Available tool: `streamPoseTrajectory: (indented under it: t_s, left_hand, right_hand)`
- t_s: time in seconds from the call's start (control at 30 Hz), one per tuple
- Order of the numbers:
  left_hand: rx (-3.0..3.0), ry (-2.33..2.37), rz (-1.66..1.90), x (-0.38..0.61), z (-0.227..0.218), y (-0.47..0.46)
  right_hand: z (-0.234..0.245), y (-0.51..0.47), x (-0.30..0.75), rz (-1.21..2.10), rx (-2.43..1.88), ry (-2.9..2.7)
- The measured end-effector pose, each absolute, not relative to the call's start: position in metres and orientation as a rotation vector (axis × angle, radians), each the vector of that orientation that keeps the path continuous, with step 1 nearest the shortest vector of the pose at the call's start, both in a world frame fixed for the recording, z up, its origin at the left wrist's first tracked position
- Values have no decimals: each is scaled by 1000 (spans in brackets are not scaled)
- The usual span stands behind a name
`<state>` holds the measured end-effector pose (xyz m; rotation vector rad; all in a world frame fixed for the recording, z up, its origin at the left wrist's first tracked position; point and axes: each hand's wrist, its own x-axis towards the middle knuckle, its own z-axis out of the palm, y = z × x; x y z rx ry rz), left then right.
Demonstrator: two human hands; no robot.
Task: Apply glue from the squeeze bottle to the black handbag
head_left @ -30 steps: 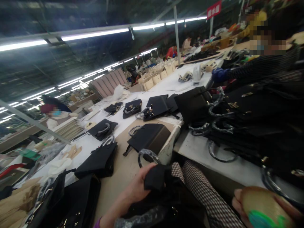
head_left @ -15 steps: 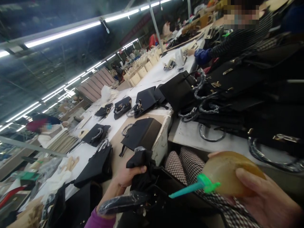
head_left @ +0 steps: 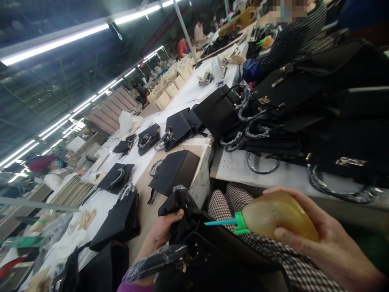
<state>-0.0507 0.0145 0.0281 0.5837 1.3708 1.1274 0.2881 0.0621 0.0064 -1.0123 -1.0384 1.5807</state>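
Note:
My right hand (head_left: pixel 328 247) is wrapped round a yellowish squeeze bottle (head_left: pixel 279 217) whose green nozzle (head_left: pixel 225 222) points left toward a black handbag (head_left: pixel 209 255) on my lap. My left hand (head_left: pixel 164 229) grips the folded black flap (head_left: pixel 179 205) at the top of that bag. The bag's handle (head_left: pixel 154 261), wrapped in clear plastic, lies low across its front. My checked trousers (head_left: pixel 231 202) show behind the bag.
Several black handbags (head_left: pixel 174 168) lie along the long white table (head_left: pixel 146 156). A tall pile of black bags (head_left: pixel 306 121) fills the bench at the right. A person in a striped sleeve (head_left: pixel 288 36) works at the far right; another sits at the far left (head_left: pixel 51 172).
My right hand has brought the bottle up from the lower right so its nozzle points at the bag. My left hand has lifted the black flap, and my view has swung rightward.

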Motion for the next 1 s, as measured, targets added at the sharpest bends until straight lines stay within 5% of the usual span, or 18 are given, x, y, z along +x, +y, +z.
streamPoseTrajectory:
  t_s: [1.0]
  left_hand:
    - [652,1258,1181,-75,19,23]
  right_hand:
    - [-13,63,270,1100,-313,-1669]
